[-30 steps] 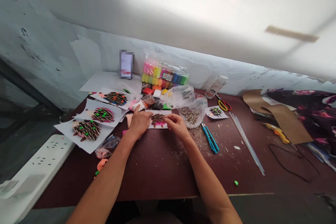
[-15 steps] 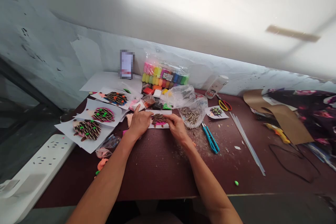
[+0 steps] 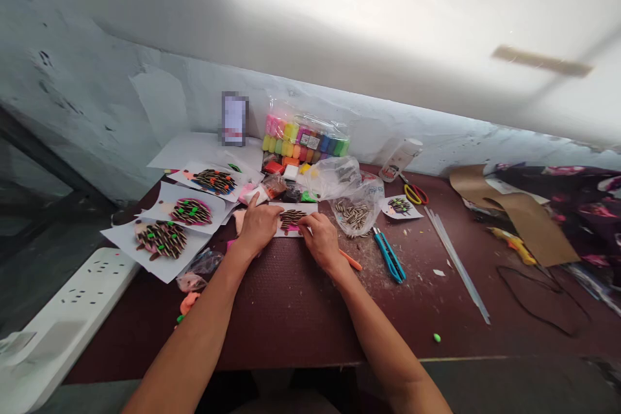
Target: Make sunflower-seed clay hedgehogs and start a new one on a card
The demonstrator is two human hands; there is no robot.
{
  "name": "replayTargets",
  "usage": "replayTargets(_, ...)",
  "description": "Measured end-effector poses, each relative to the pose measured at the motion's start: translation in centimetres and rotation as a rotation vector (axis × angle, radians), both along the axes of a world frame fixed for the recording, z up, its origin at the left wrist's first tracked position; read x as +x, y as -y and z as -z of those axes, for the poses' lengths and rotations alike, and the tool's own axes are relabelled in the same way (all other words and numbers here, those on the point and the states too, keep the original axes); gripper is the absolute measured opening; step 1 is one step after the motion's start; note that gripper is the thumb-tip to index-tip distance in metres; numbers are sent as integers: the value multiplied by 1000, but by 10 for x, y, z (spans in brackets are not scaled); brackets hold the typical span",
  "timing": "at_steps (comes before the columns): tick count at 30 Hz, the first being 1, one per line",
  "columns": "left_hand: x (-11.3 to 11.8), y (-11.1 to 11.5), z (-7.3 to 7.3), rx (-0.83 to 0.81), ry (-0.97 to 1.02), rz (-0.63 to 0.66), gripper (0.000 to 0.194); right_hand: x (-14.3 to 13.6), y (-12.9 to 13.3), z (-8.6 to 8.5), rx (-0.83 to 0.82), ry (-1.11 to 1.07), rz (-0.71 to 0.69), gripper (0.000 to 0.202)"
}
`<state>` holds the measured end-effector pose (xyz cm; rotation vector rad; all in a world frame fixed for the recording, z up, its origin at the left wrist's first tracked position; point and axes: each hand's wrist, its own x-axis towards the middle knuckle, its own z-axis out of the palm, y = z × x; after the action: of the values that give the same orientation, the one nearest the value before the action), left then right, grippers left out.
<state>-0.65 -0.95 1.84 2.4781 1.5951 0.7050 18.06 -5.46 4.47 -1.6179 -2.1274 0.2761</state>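
A white card point(image 3: 310, 208) lies on the dark red table, bearing a pink hedgehog shape point(image 3: 290, 218) covered with striped seeds. My left hand point(image 3: 259, 228) rests on the card's left edge, fingers apart, holding nothing visible. At the right side of the shape, my right hand point(image 3: 320, 236) has thumb and forefinger pinched together; whatever is between them is too small to make out. An open plastic bag of striped seeds point(image 3: 353, 217) sits just right of the card.
Three hedgehog cards point(image 3: 162, 242) overlap at the left, beside a white power strip point(image 3: 92, 288). Coloured clay packs point(image 3: 305, 142) stand behind. A blue cutter point(image 3: 389, 255), an orange tool point(image 3: 350, 260), scissors point(image 3: 414, 194), glue sticks point(image 3: 458, 265) and a yellow glue gun point(image 3: 514, 244) lie rightward.
My right hand has shifted slightly left and down over the right part of the hedgehog shape, and more of the orange tool shows beside my wrist. My left hand has stayed in place.
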Motion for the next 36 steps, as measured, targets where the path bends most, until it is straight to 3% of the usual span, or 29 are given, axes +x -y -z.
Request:
replayTargets(10, 2, 2, -3, 2, -12, -16, 37, -4, -2, 12, 48, 8, 14, 14)
replayTargets(27, 2, 1, -1, 18, -5, -1, 36, -9, -2, 15, 41, 49, 10, 14)
replayTargets(36, 5, 6, -10, 11, -15, -10, 36, -15, -3, 9, -14, 113, 33, 14)
